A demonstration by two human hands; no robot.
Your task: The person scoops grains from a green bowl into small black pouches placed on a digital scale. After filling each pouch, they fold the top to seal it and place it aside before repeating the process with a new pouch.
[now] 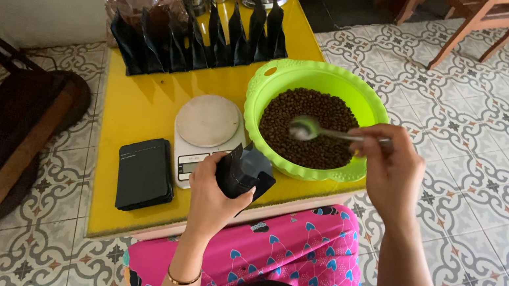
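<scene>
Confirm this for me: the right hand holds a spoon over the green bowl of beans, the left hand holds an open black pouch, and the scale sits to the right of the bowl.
Not quite. In the head view the scale sits to the left of the bowl, not the right. The rest stands: the right hand holds the spoon over the beans, and the left hand holds the open black pouch.

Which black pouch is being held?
The open pouch in the left hand, by the scale; the others stand in a row or lie stacked.

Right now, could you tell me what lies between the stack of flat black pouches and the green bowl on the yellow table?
In the head view, the white kitchen scale lies between the stack of black pouches and the green bowl.
</scene>
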